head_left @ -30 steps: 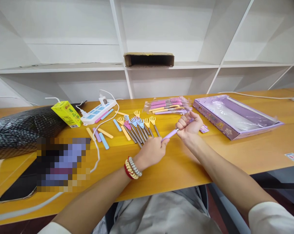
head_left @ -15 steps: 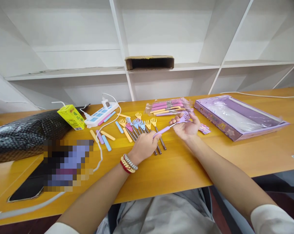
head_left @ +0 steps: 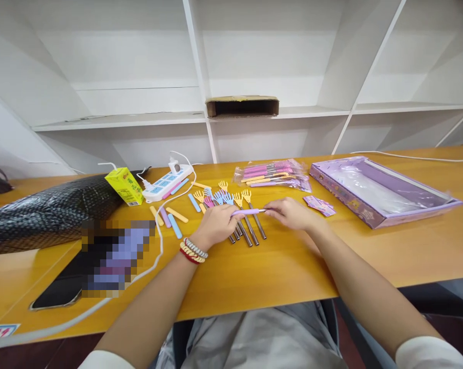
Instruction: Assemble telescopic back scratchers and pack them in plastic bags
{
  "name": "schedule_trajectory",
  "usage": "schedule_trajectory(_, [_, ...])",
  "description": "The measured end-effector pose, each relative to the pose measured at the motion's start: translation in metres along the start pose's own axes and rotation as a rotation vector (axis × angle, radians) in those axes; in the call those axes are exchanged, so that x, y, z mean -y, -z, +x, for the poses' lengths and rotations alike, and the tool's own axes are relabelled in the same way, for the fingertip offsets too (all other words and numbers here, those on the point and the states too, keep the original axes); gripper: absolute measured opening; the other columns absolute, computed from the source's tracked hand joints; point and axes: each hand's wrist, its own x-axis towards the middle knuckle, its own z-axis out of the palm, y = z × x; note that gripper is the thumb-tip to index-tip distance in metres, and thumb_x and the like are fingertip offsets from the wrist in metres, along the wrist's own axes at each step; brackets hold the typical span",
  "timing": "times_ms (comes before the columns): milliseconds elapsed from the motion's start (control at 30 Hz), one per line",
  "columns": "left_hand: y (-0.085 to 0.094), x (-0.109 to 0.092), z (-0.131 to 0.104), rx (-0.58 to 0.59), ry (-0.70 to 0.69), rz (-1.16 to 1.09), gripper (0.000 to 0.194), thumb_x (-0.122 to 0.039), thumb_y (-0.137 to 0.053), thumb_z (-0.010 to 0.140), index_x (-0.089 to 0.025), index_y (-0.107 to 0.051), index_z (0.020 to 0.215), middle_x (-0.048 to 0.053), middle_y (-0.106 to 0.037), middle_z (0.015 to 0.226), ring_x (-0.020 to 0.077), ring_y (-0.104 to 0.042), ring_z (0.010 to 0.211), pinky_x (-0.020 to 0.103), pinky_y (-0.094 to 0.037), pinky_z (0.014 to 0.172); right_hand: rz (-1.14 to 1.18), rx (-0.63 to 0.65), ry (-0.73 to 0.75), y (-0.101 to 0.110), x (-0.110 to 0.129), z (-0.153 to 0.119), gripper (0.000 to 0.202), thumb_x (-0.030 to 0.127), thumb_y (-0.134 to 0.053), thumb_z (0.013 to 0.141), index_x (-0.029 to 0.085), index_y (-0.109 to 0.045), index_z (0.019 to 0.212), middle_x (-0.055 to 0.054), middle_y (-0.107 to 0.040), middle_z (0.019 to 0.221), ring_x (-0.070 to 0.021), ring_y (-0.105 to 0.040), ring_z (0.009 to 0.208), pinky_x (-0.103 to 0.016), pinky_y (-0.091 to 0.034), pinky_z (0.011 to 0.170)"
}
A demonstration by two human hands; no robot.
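My left hand (head_left: 218, 224) is closed round the purple handle of a back scratcher (head_left: 247, 211). At the other end of it, my right hand (head_left: 289, 212) pinches the short metal rod, and the claw head is hidden by the fingers. Beneath and beyond my left hand lie several back scratcher heads on metal rods (head_left: 248, 238), with yellow, blue and pink claws. Loose handles (head_left: 174, 226) in blue, yellow and purple are scattered to the left. Farther back rest back scratchers in clear plastic bags (head_left: 273, 173). Small purple cards (head_left: 319, 205) lie just beyond my right hand.
A purple display box (head_left: 370, 218) with plastic film stands at the right. On the left are a power strip (head_left: 166, 183), a yellow drink carton (head_left: 124, 186), a black wrapped bundle (head_left: 55, 210) and a phone (head_left: 58, 282). A white cable (head_left: 161, 246) crosses the table. Shelves hold a cardboard box (head_left: 242, 106).
My right hand has turned over from palm-up under the purple claw to a pinch on the rod. The scratcher now lies nearly level, with less rod showing. My view has shifted slightly.
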Motion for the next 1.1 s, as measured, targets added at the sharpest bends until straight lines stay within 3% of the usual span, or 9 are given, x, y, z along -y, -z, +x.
schedule_trajectory(133, [0.005, 0.007, -0.002, 0.057, -0.049, 0.016, 0.033, -0.036, -0.035, 0.089, -0.017, -0.061, 0.082, 0.005, -0.064, 0.077, 0.0157, -0.057, 0.070, 0.026, -0.037, 0.064, -0.223, 0.079, 0.020, -0.012, 0.006, 0.000, 0.026, 0.030, -0.042, 0.088, 0.020, -0.064, 0.079, -0.006, -0.064, 0.069, -0.0138, -0.050, 0.059, -0.026, -0.029, 0.059])
schedule_trajectory(300, [0.006, 0.011, -0.006, 0.133, -0.111, 0.174, 0.032, -0.035, -0.035, 0.088, -0.016, -0.059, 0.078, 0.007, -0.061, 0.067, 0.0175, -0.056, 0.060, 0.028, -0.036, 0.059, -0.331, 0.062, 0.005, -0.025, 0.013, 0.001, 0.025, 0.025, -0.042, 0.086, 0.019, -0.063, 0.075, -0.007, -0.063, 0.066, -0.0141, -0.049, 0.057, -0.027, -0.025, 0.058])
schedule_trajectory(500, [0.005, 0.007, -0.008, 0.103, -0.148, 0.244, 0.034, -0.035, -0.032, 0.089, -0.015, -0.057, 0.079, 0.008, -0.060, 0.064, 0.0184, -0.055, 0.057, 0.029, -0.033, 0.054, -0.382, 0.022, -0.014, -0.026, 0.020, -0.002, 0.022, 0.021, -0.043, 0.082, 0.019, -0.063, 0.072, -0.006, -0.063, 0.064, -0.0139, -0.048, 0.055, -0.028, -0.022, 0.056])
schedule_trajectory(933, [-0.007, -0.021, -0.003, -0.029, -0.227, 0.274, 0.022, -0.016, -0.036, 0.086, -0.016, -0.057, 0.094, 0.008, -0.059, 0.084, 0.0201, -0.054, 0.079, 0.034, -0.034, 0.071, -0.157, 0.002, 0.010, -0.036, 0.025, 0.006, 0.026, 0.029, -0.042, 0.087, 0.020, -0.066, 0.084, -0.006, -0.067, 0.075, -0.0137, -0.055, 0.063, -0.024, -0.033, 0.062])
schedule_trajectory(1100, [-0.011, -0.013, -0.001, -0.021, -0.219, 0.262, 0.022, -0.020, -0.036, 0.088, -0.019, -0.058, 0.093, 0.005, -0.059, 0.082, 0.0191, -0.054, 0.077, 0.034, -0.033, 0.069, -0.020, -0.012, 0.018, -0.036, 0.031, 0.007, 0.022, 0.027, -0.045, 0.085, 0.020, -0.066, 0.090, -0.004, -0.066, 0.073, -0.0118, -0.053, 0.058, -0.023, -0.036, 0.061])
